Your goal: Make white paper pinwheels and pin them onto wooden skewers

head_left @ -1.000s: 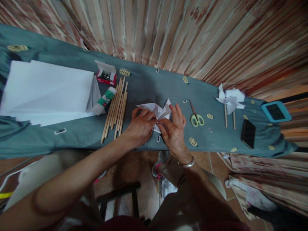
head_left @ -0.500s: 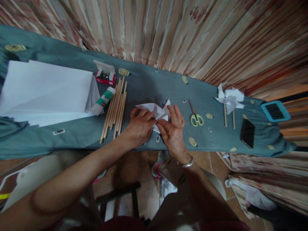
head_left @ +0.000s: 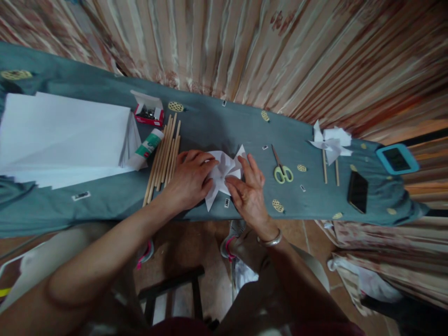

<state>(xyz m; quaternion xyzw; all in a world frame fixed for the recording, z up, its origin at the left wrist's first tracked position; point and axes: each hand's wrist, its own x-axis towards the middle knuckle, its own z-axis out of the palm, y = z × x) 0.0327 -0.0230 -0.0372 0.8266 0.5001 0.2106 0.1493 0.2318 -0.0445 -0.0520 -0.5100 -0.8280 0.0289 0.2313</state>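
A white folded paper piece (head_left: 224,175) with pointed flaps lies on the teal cloth (head_left: 217,126) near its front edge. My left hand (head_left: 191,179) rests on the paper's left side, fingers lying flat over it. My right hand (head_left: 248,193) presses the right side, with its fingertips meeting the paper's middle. A silver bangle (head_left: 269,241) sits on my right wrist.
Several wooden sticks (head_left: 164,156) lie left of my left hand, beside a glue tube (head_left: 147,147), a red box of clips (head_left: 149,112) and a stack of white sheets (head_left: 66,137). To the right are green-handled scissors (head_left: 282,170), a finished paper pinwheel (head_left: 331,142), a black phone (head_left: 357,191) and a blue-cased device (head_left: 397,159).
Both hands have spread apart a little, baring the paper's lower pointed flap. My left hand has slid left and flattened. The view has shifted slightly.
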